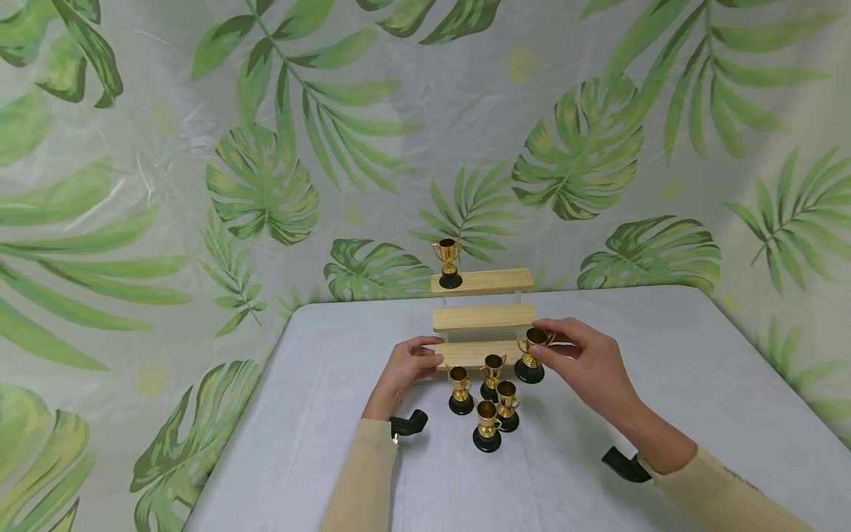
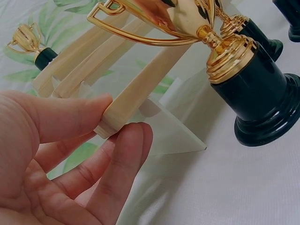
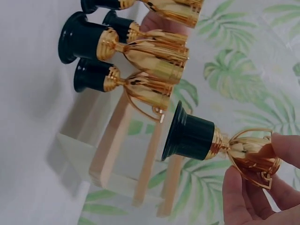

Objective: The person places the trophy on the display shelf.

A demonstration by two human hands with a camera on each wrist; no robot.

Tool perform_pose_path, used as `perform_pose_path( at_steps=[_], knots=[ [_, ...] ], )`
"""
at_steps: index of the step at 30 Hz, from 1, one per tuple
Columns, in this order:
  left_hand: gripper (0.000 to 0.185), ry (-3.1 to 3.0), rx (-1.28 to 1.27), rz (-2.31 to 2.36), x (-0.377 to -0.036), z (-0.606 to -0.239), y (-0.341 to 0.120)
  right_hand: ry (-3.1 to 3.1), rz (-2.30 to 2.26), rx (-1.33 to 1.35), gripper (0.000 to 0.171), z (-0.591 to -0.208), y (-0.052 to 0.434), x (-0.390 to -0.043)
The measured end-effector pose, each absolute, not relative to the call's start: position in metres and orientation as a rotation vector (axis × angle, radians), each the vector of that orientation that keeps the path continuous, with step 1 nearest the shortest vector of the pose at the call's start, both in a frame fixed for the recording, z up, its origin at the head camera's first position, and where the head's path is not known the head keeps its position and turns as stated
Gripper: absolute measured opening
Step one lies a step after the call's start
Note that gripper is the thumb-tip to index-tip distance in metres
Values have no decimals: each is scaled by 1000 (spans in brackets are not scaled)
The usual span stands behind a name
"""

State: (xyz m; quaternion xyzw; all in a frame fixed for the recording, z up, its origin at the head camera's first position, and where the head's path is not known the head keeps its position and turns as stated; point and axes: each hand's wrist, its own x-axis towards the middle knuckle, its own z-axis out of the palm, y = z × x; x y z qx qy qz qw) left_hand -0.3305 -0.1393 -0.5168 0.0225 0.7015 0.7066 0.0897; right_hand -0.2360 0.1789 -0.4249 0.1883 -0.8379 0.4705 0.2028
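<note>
A three-tier wooden shelf (image 1: 484, 318) with pale steps and clear side supports stands on the table. My left hand (image 1: 407, 367) pinches the left end of its lowest step (image 2: 140, 86), thumb above and fingers beneath. In my right hand (image 1: 588, 362) is a small gold trophy cup (image 3: 248, 152) with a black base, gripped by its cup and handles near the shelf's right end. Another trophy cup (image 1: 448, 262) stands upright at the left of the top step. Several more, among them a front one (image 1: 487, 428), stand upright on the table before the shelf.
A white cloth covers the table (image 1: 332, 414). Behind it hangs a pale curtain (image 1: 372, 162) printed with green leaves. Black wrist devices sit on the left wrist (image 1: 408, 423) and the right wrist (image 1: 626, 465).
</note>
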Motion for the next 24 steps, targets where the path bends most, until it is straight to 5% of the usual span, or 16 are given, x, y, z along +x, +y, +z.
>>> perform_pose_path(
  at_steps=[24],
  knots=[
    [36,2101,63,2086,-330,-513,-139,-2312,1312,601,36,-399,177,-254]
  ],
)
